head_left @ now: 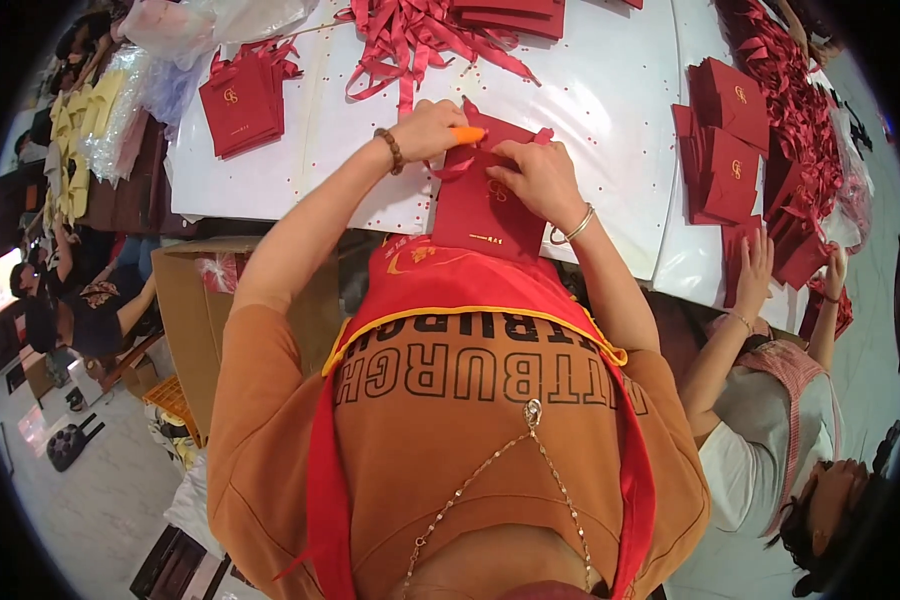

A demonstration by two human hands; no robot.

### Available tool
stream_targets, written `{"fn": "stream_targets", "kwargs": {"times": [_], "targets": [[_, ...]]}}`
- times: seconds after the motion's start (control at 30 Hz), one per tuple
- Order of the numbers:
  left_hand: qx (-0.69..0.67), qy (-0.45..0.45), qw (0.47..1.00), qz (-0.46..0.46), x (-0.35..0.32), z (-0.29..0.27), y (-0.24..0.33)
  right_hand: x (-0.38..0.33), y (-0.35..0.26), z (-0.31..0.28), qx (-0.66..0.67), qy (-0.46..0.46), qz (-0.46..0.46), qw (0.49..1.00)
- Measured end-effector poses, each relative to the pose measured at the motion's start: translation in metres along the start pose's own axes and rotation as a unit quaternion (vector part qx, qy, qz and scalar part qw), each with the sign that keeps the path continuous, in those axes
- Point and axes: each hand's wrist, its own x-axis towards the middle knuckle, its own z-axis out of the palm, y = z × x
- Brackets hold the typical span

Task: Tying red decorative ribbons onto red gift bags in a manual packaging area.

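A flat red paper gift bag (486,215) with gold print lies at the table's near edge, against my apron. My left hand (428,132) is closed around a small orange tool (467,135) whose working end is hidden; it rests at the bag's upper left. Beside it a red ribbon (454,171) loops over the bag's left edge. My right hand (542,178) grips the bag's upper right, thumb and fingers bent in on its face. More ribbon shows just above those fingers.
A heap of red ribbons (400,45) lies beyond the bag on the white table (610,130). Red bags are stacked at left (242,105) and right (727,170). At right, a co-worker (770,400) handles bags. A cardboard box (190,320) stands below the table's left.
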Motion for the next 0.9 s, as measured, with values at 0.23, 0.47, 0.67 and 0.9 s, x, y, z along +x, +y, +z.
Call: {"fn": "stream_targets", "kwargs": {"times": [0.23, 0.47, 0.67, 0.9], "targets": [[-0.147, -0.281, 0.943, -0.104, 0.023, -0.016, -0.001, -0.002, -0.013, 0.002, -0.039, 0.059, -0.109, 0.991], [-0.228, -0.010, 0.950, -0.213, 0.037, -0.002, -0.009, 0.001, -0.006, 0.006, -0.010, 0.051, -0.087, 0.995], [-0.057, 0.274, 0.931, -0.234, 0.013, -0.013, -0.073, 0.008, 0.023, 0.026, -0.002, -0.010, 0.019, 1.000], [0.110, 0.211, 0.906, -0.350, 0.004, 0.006, -0.060, 0.014, 0.026, 0.026, 0.022, -0.045, 0.027, 0.998]]}}
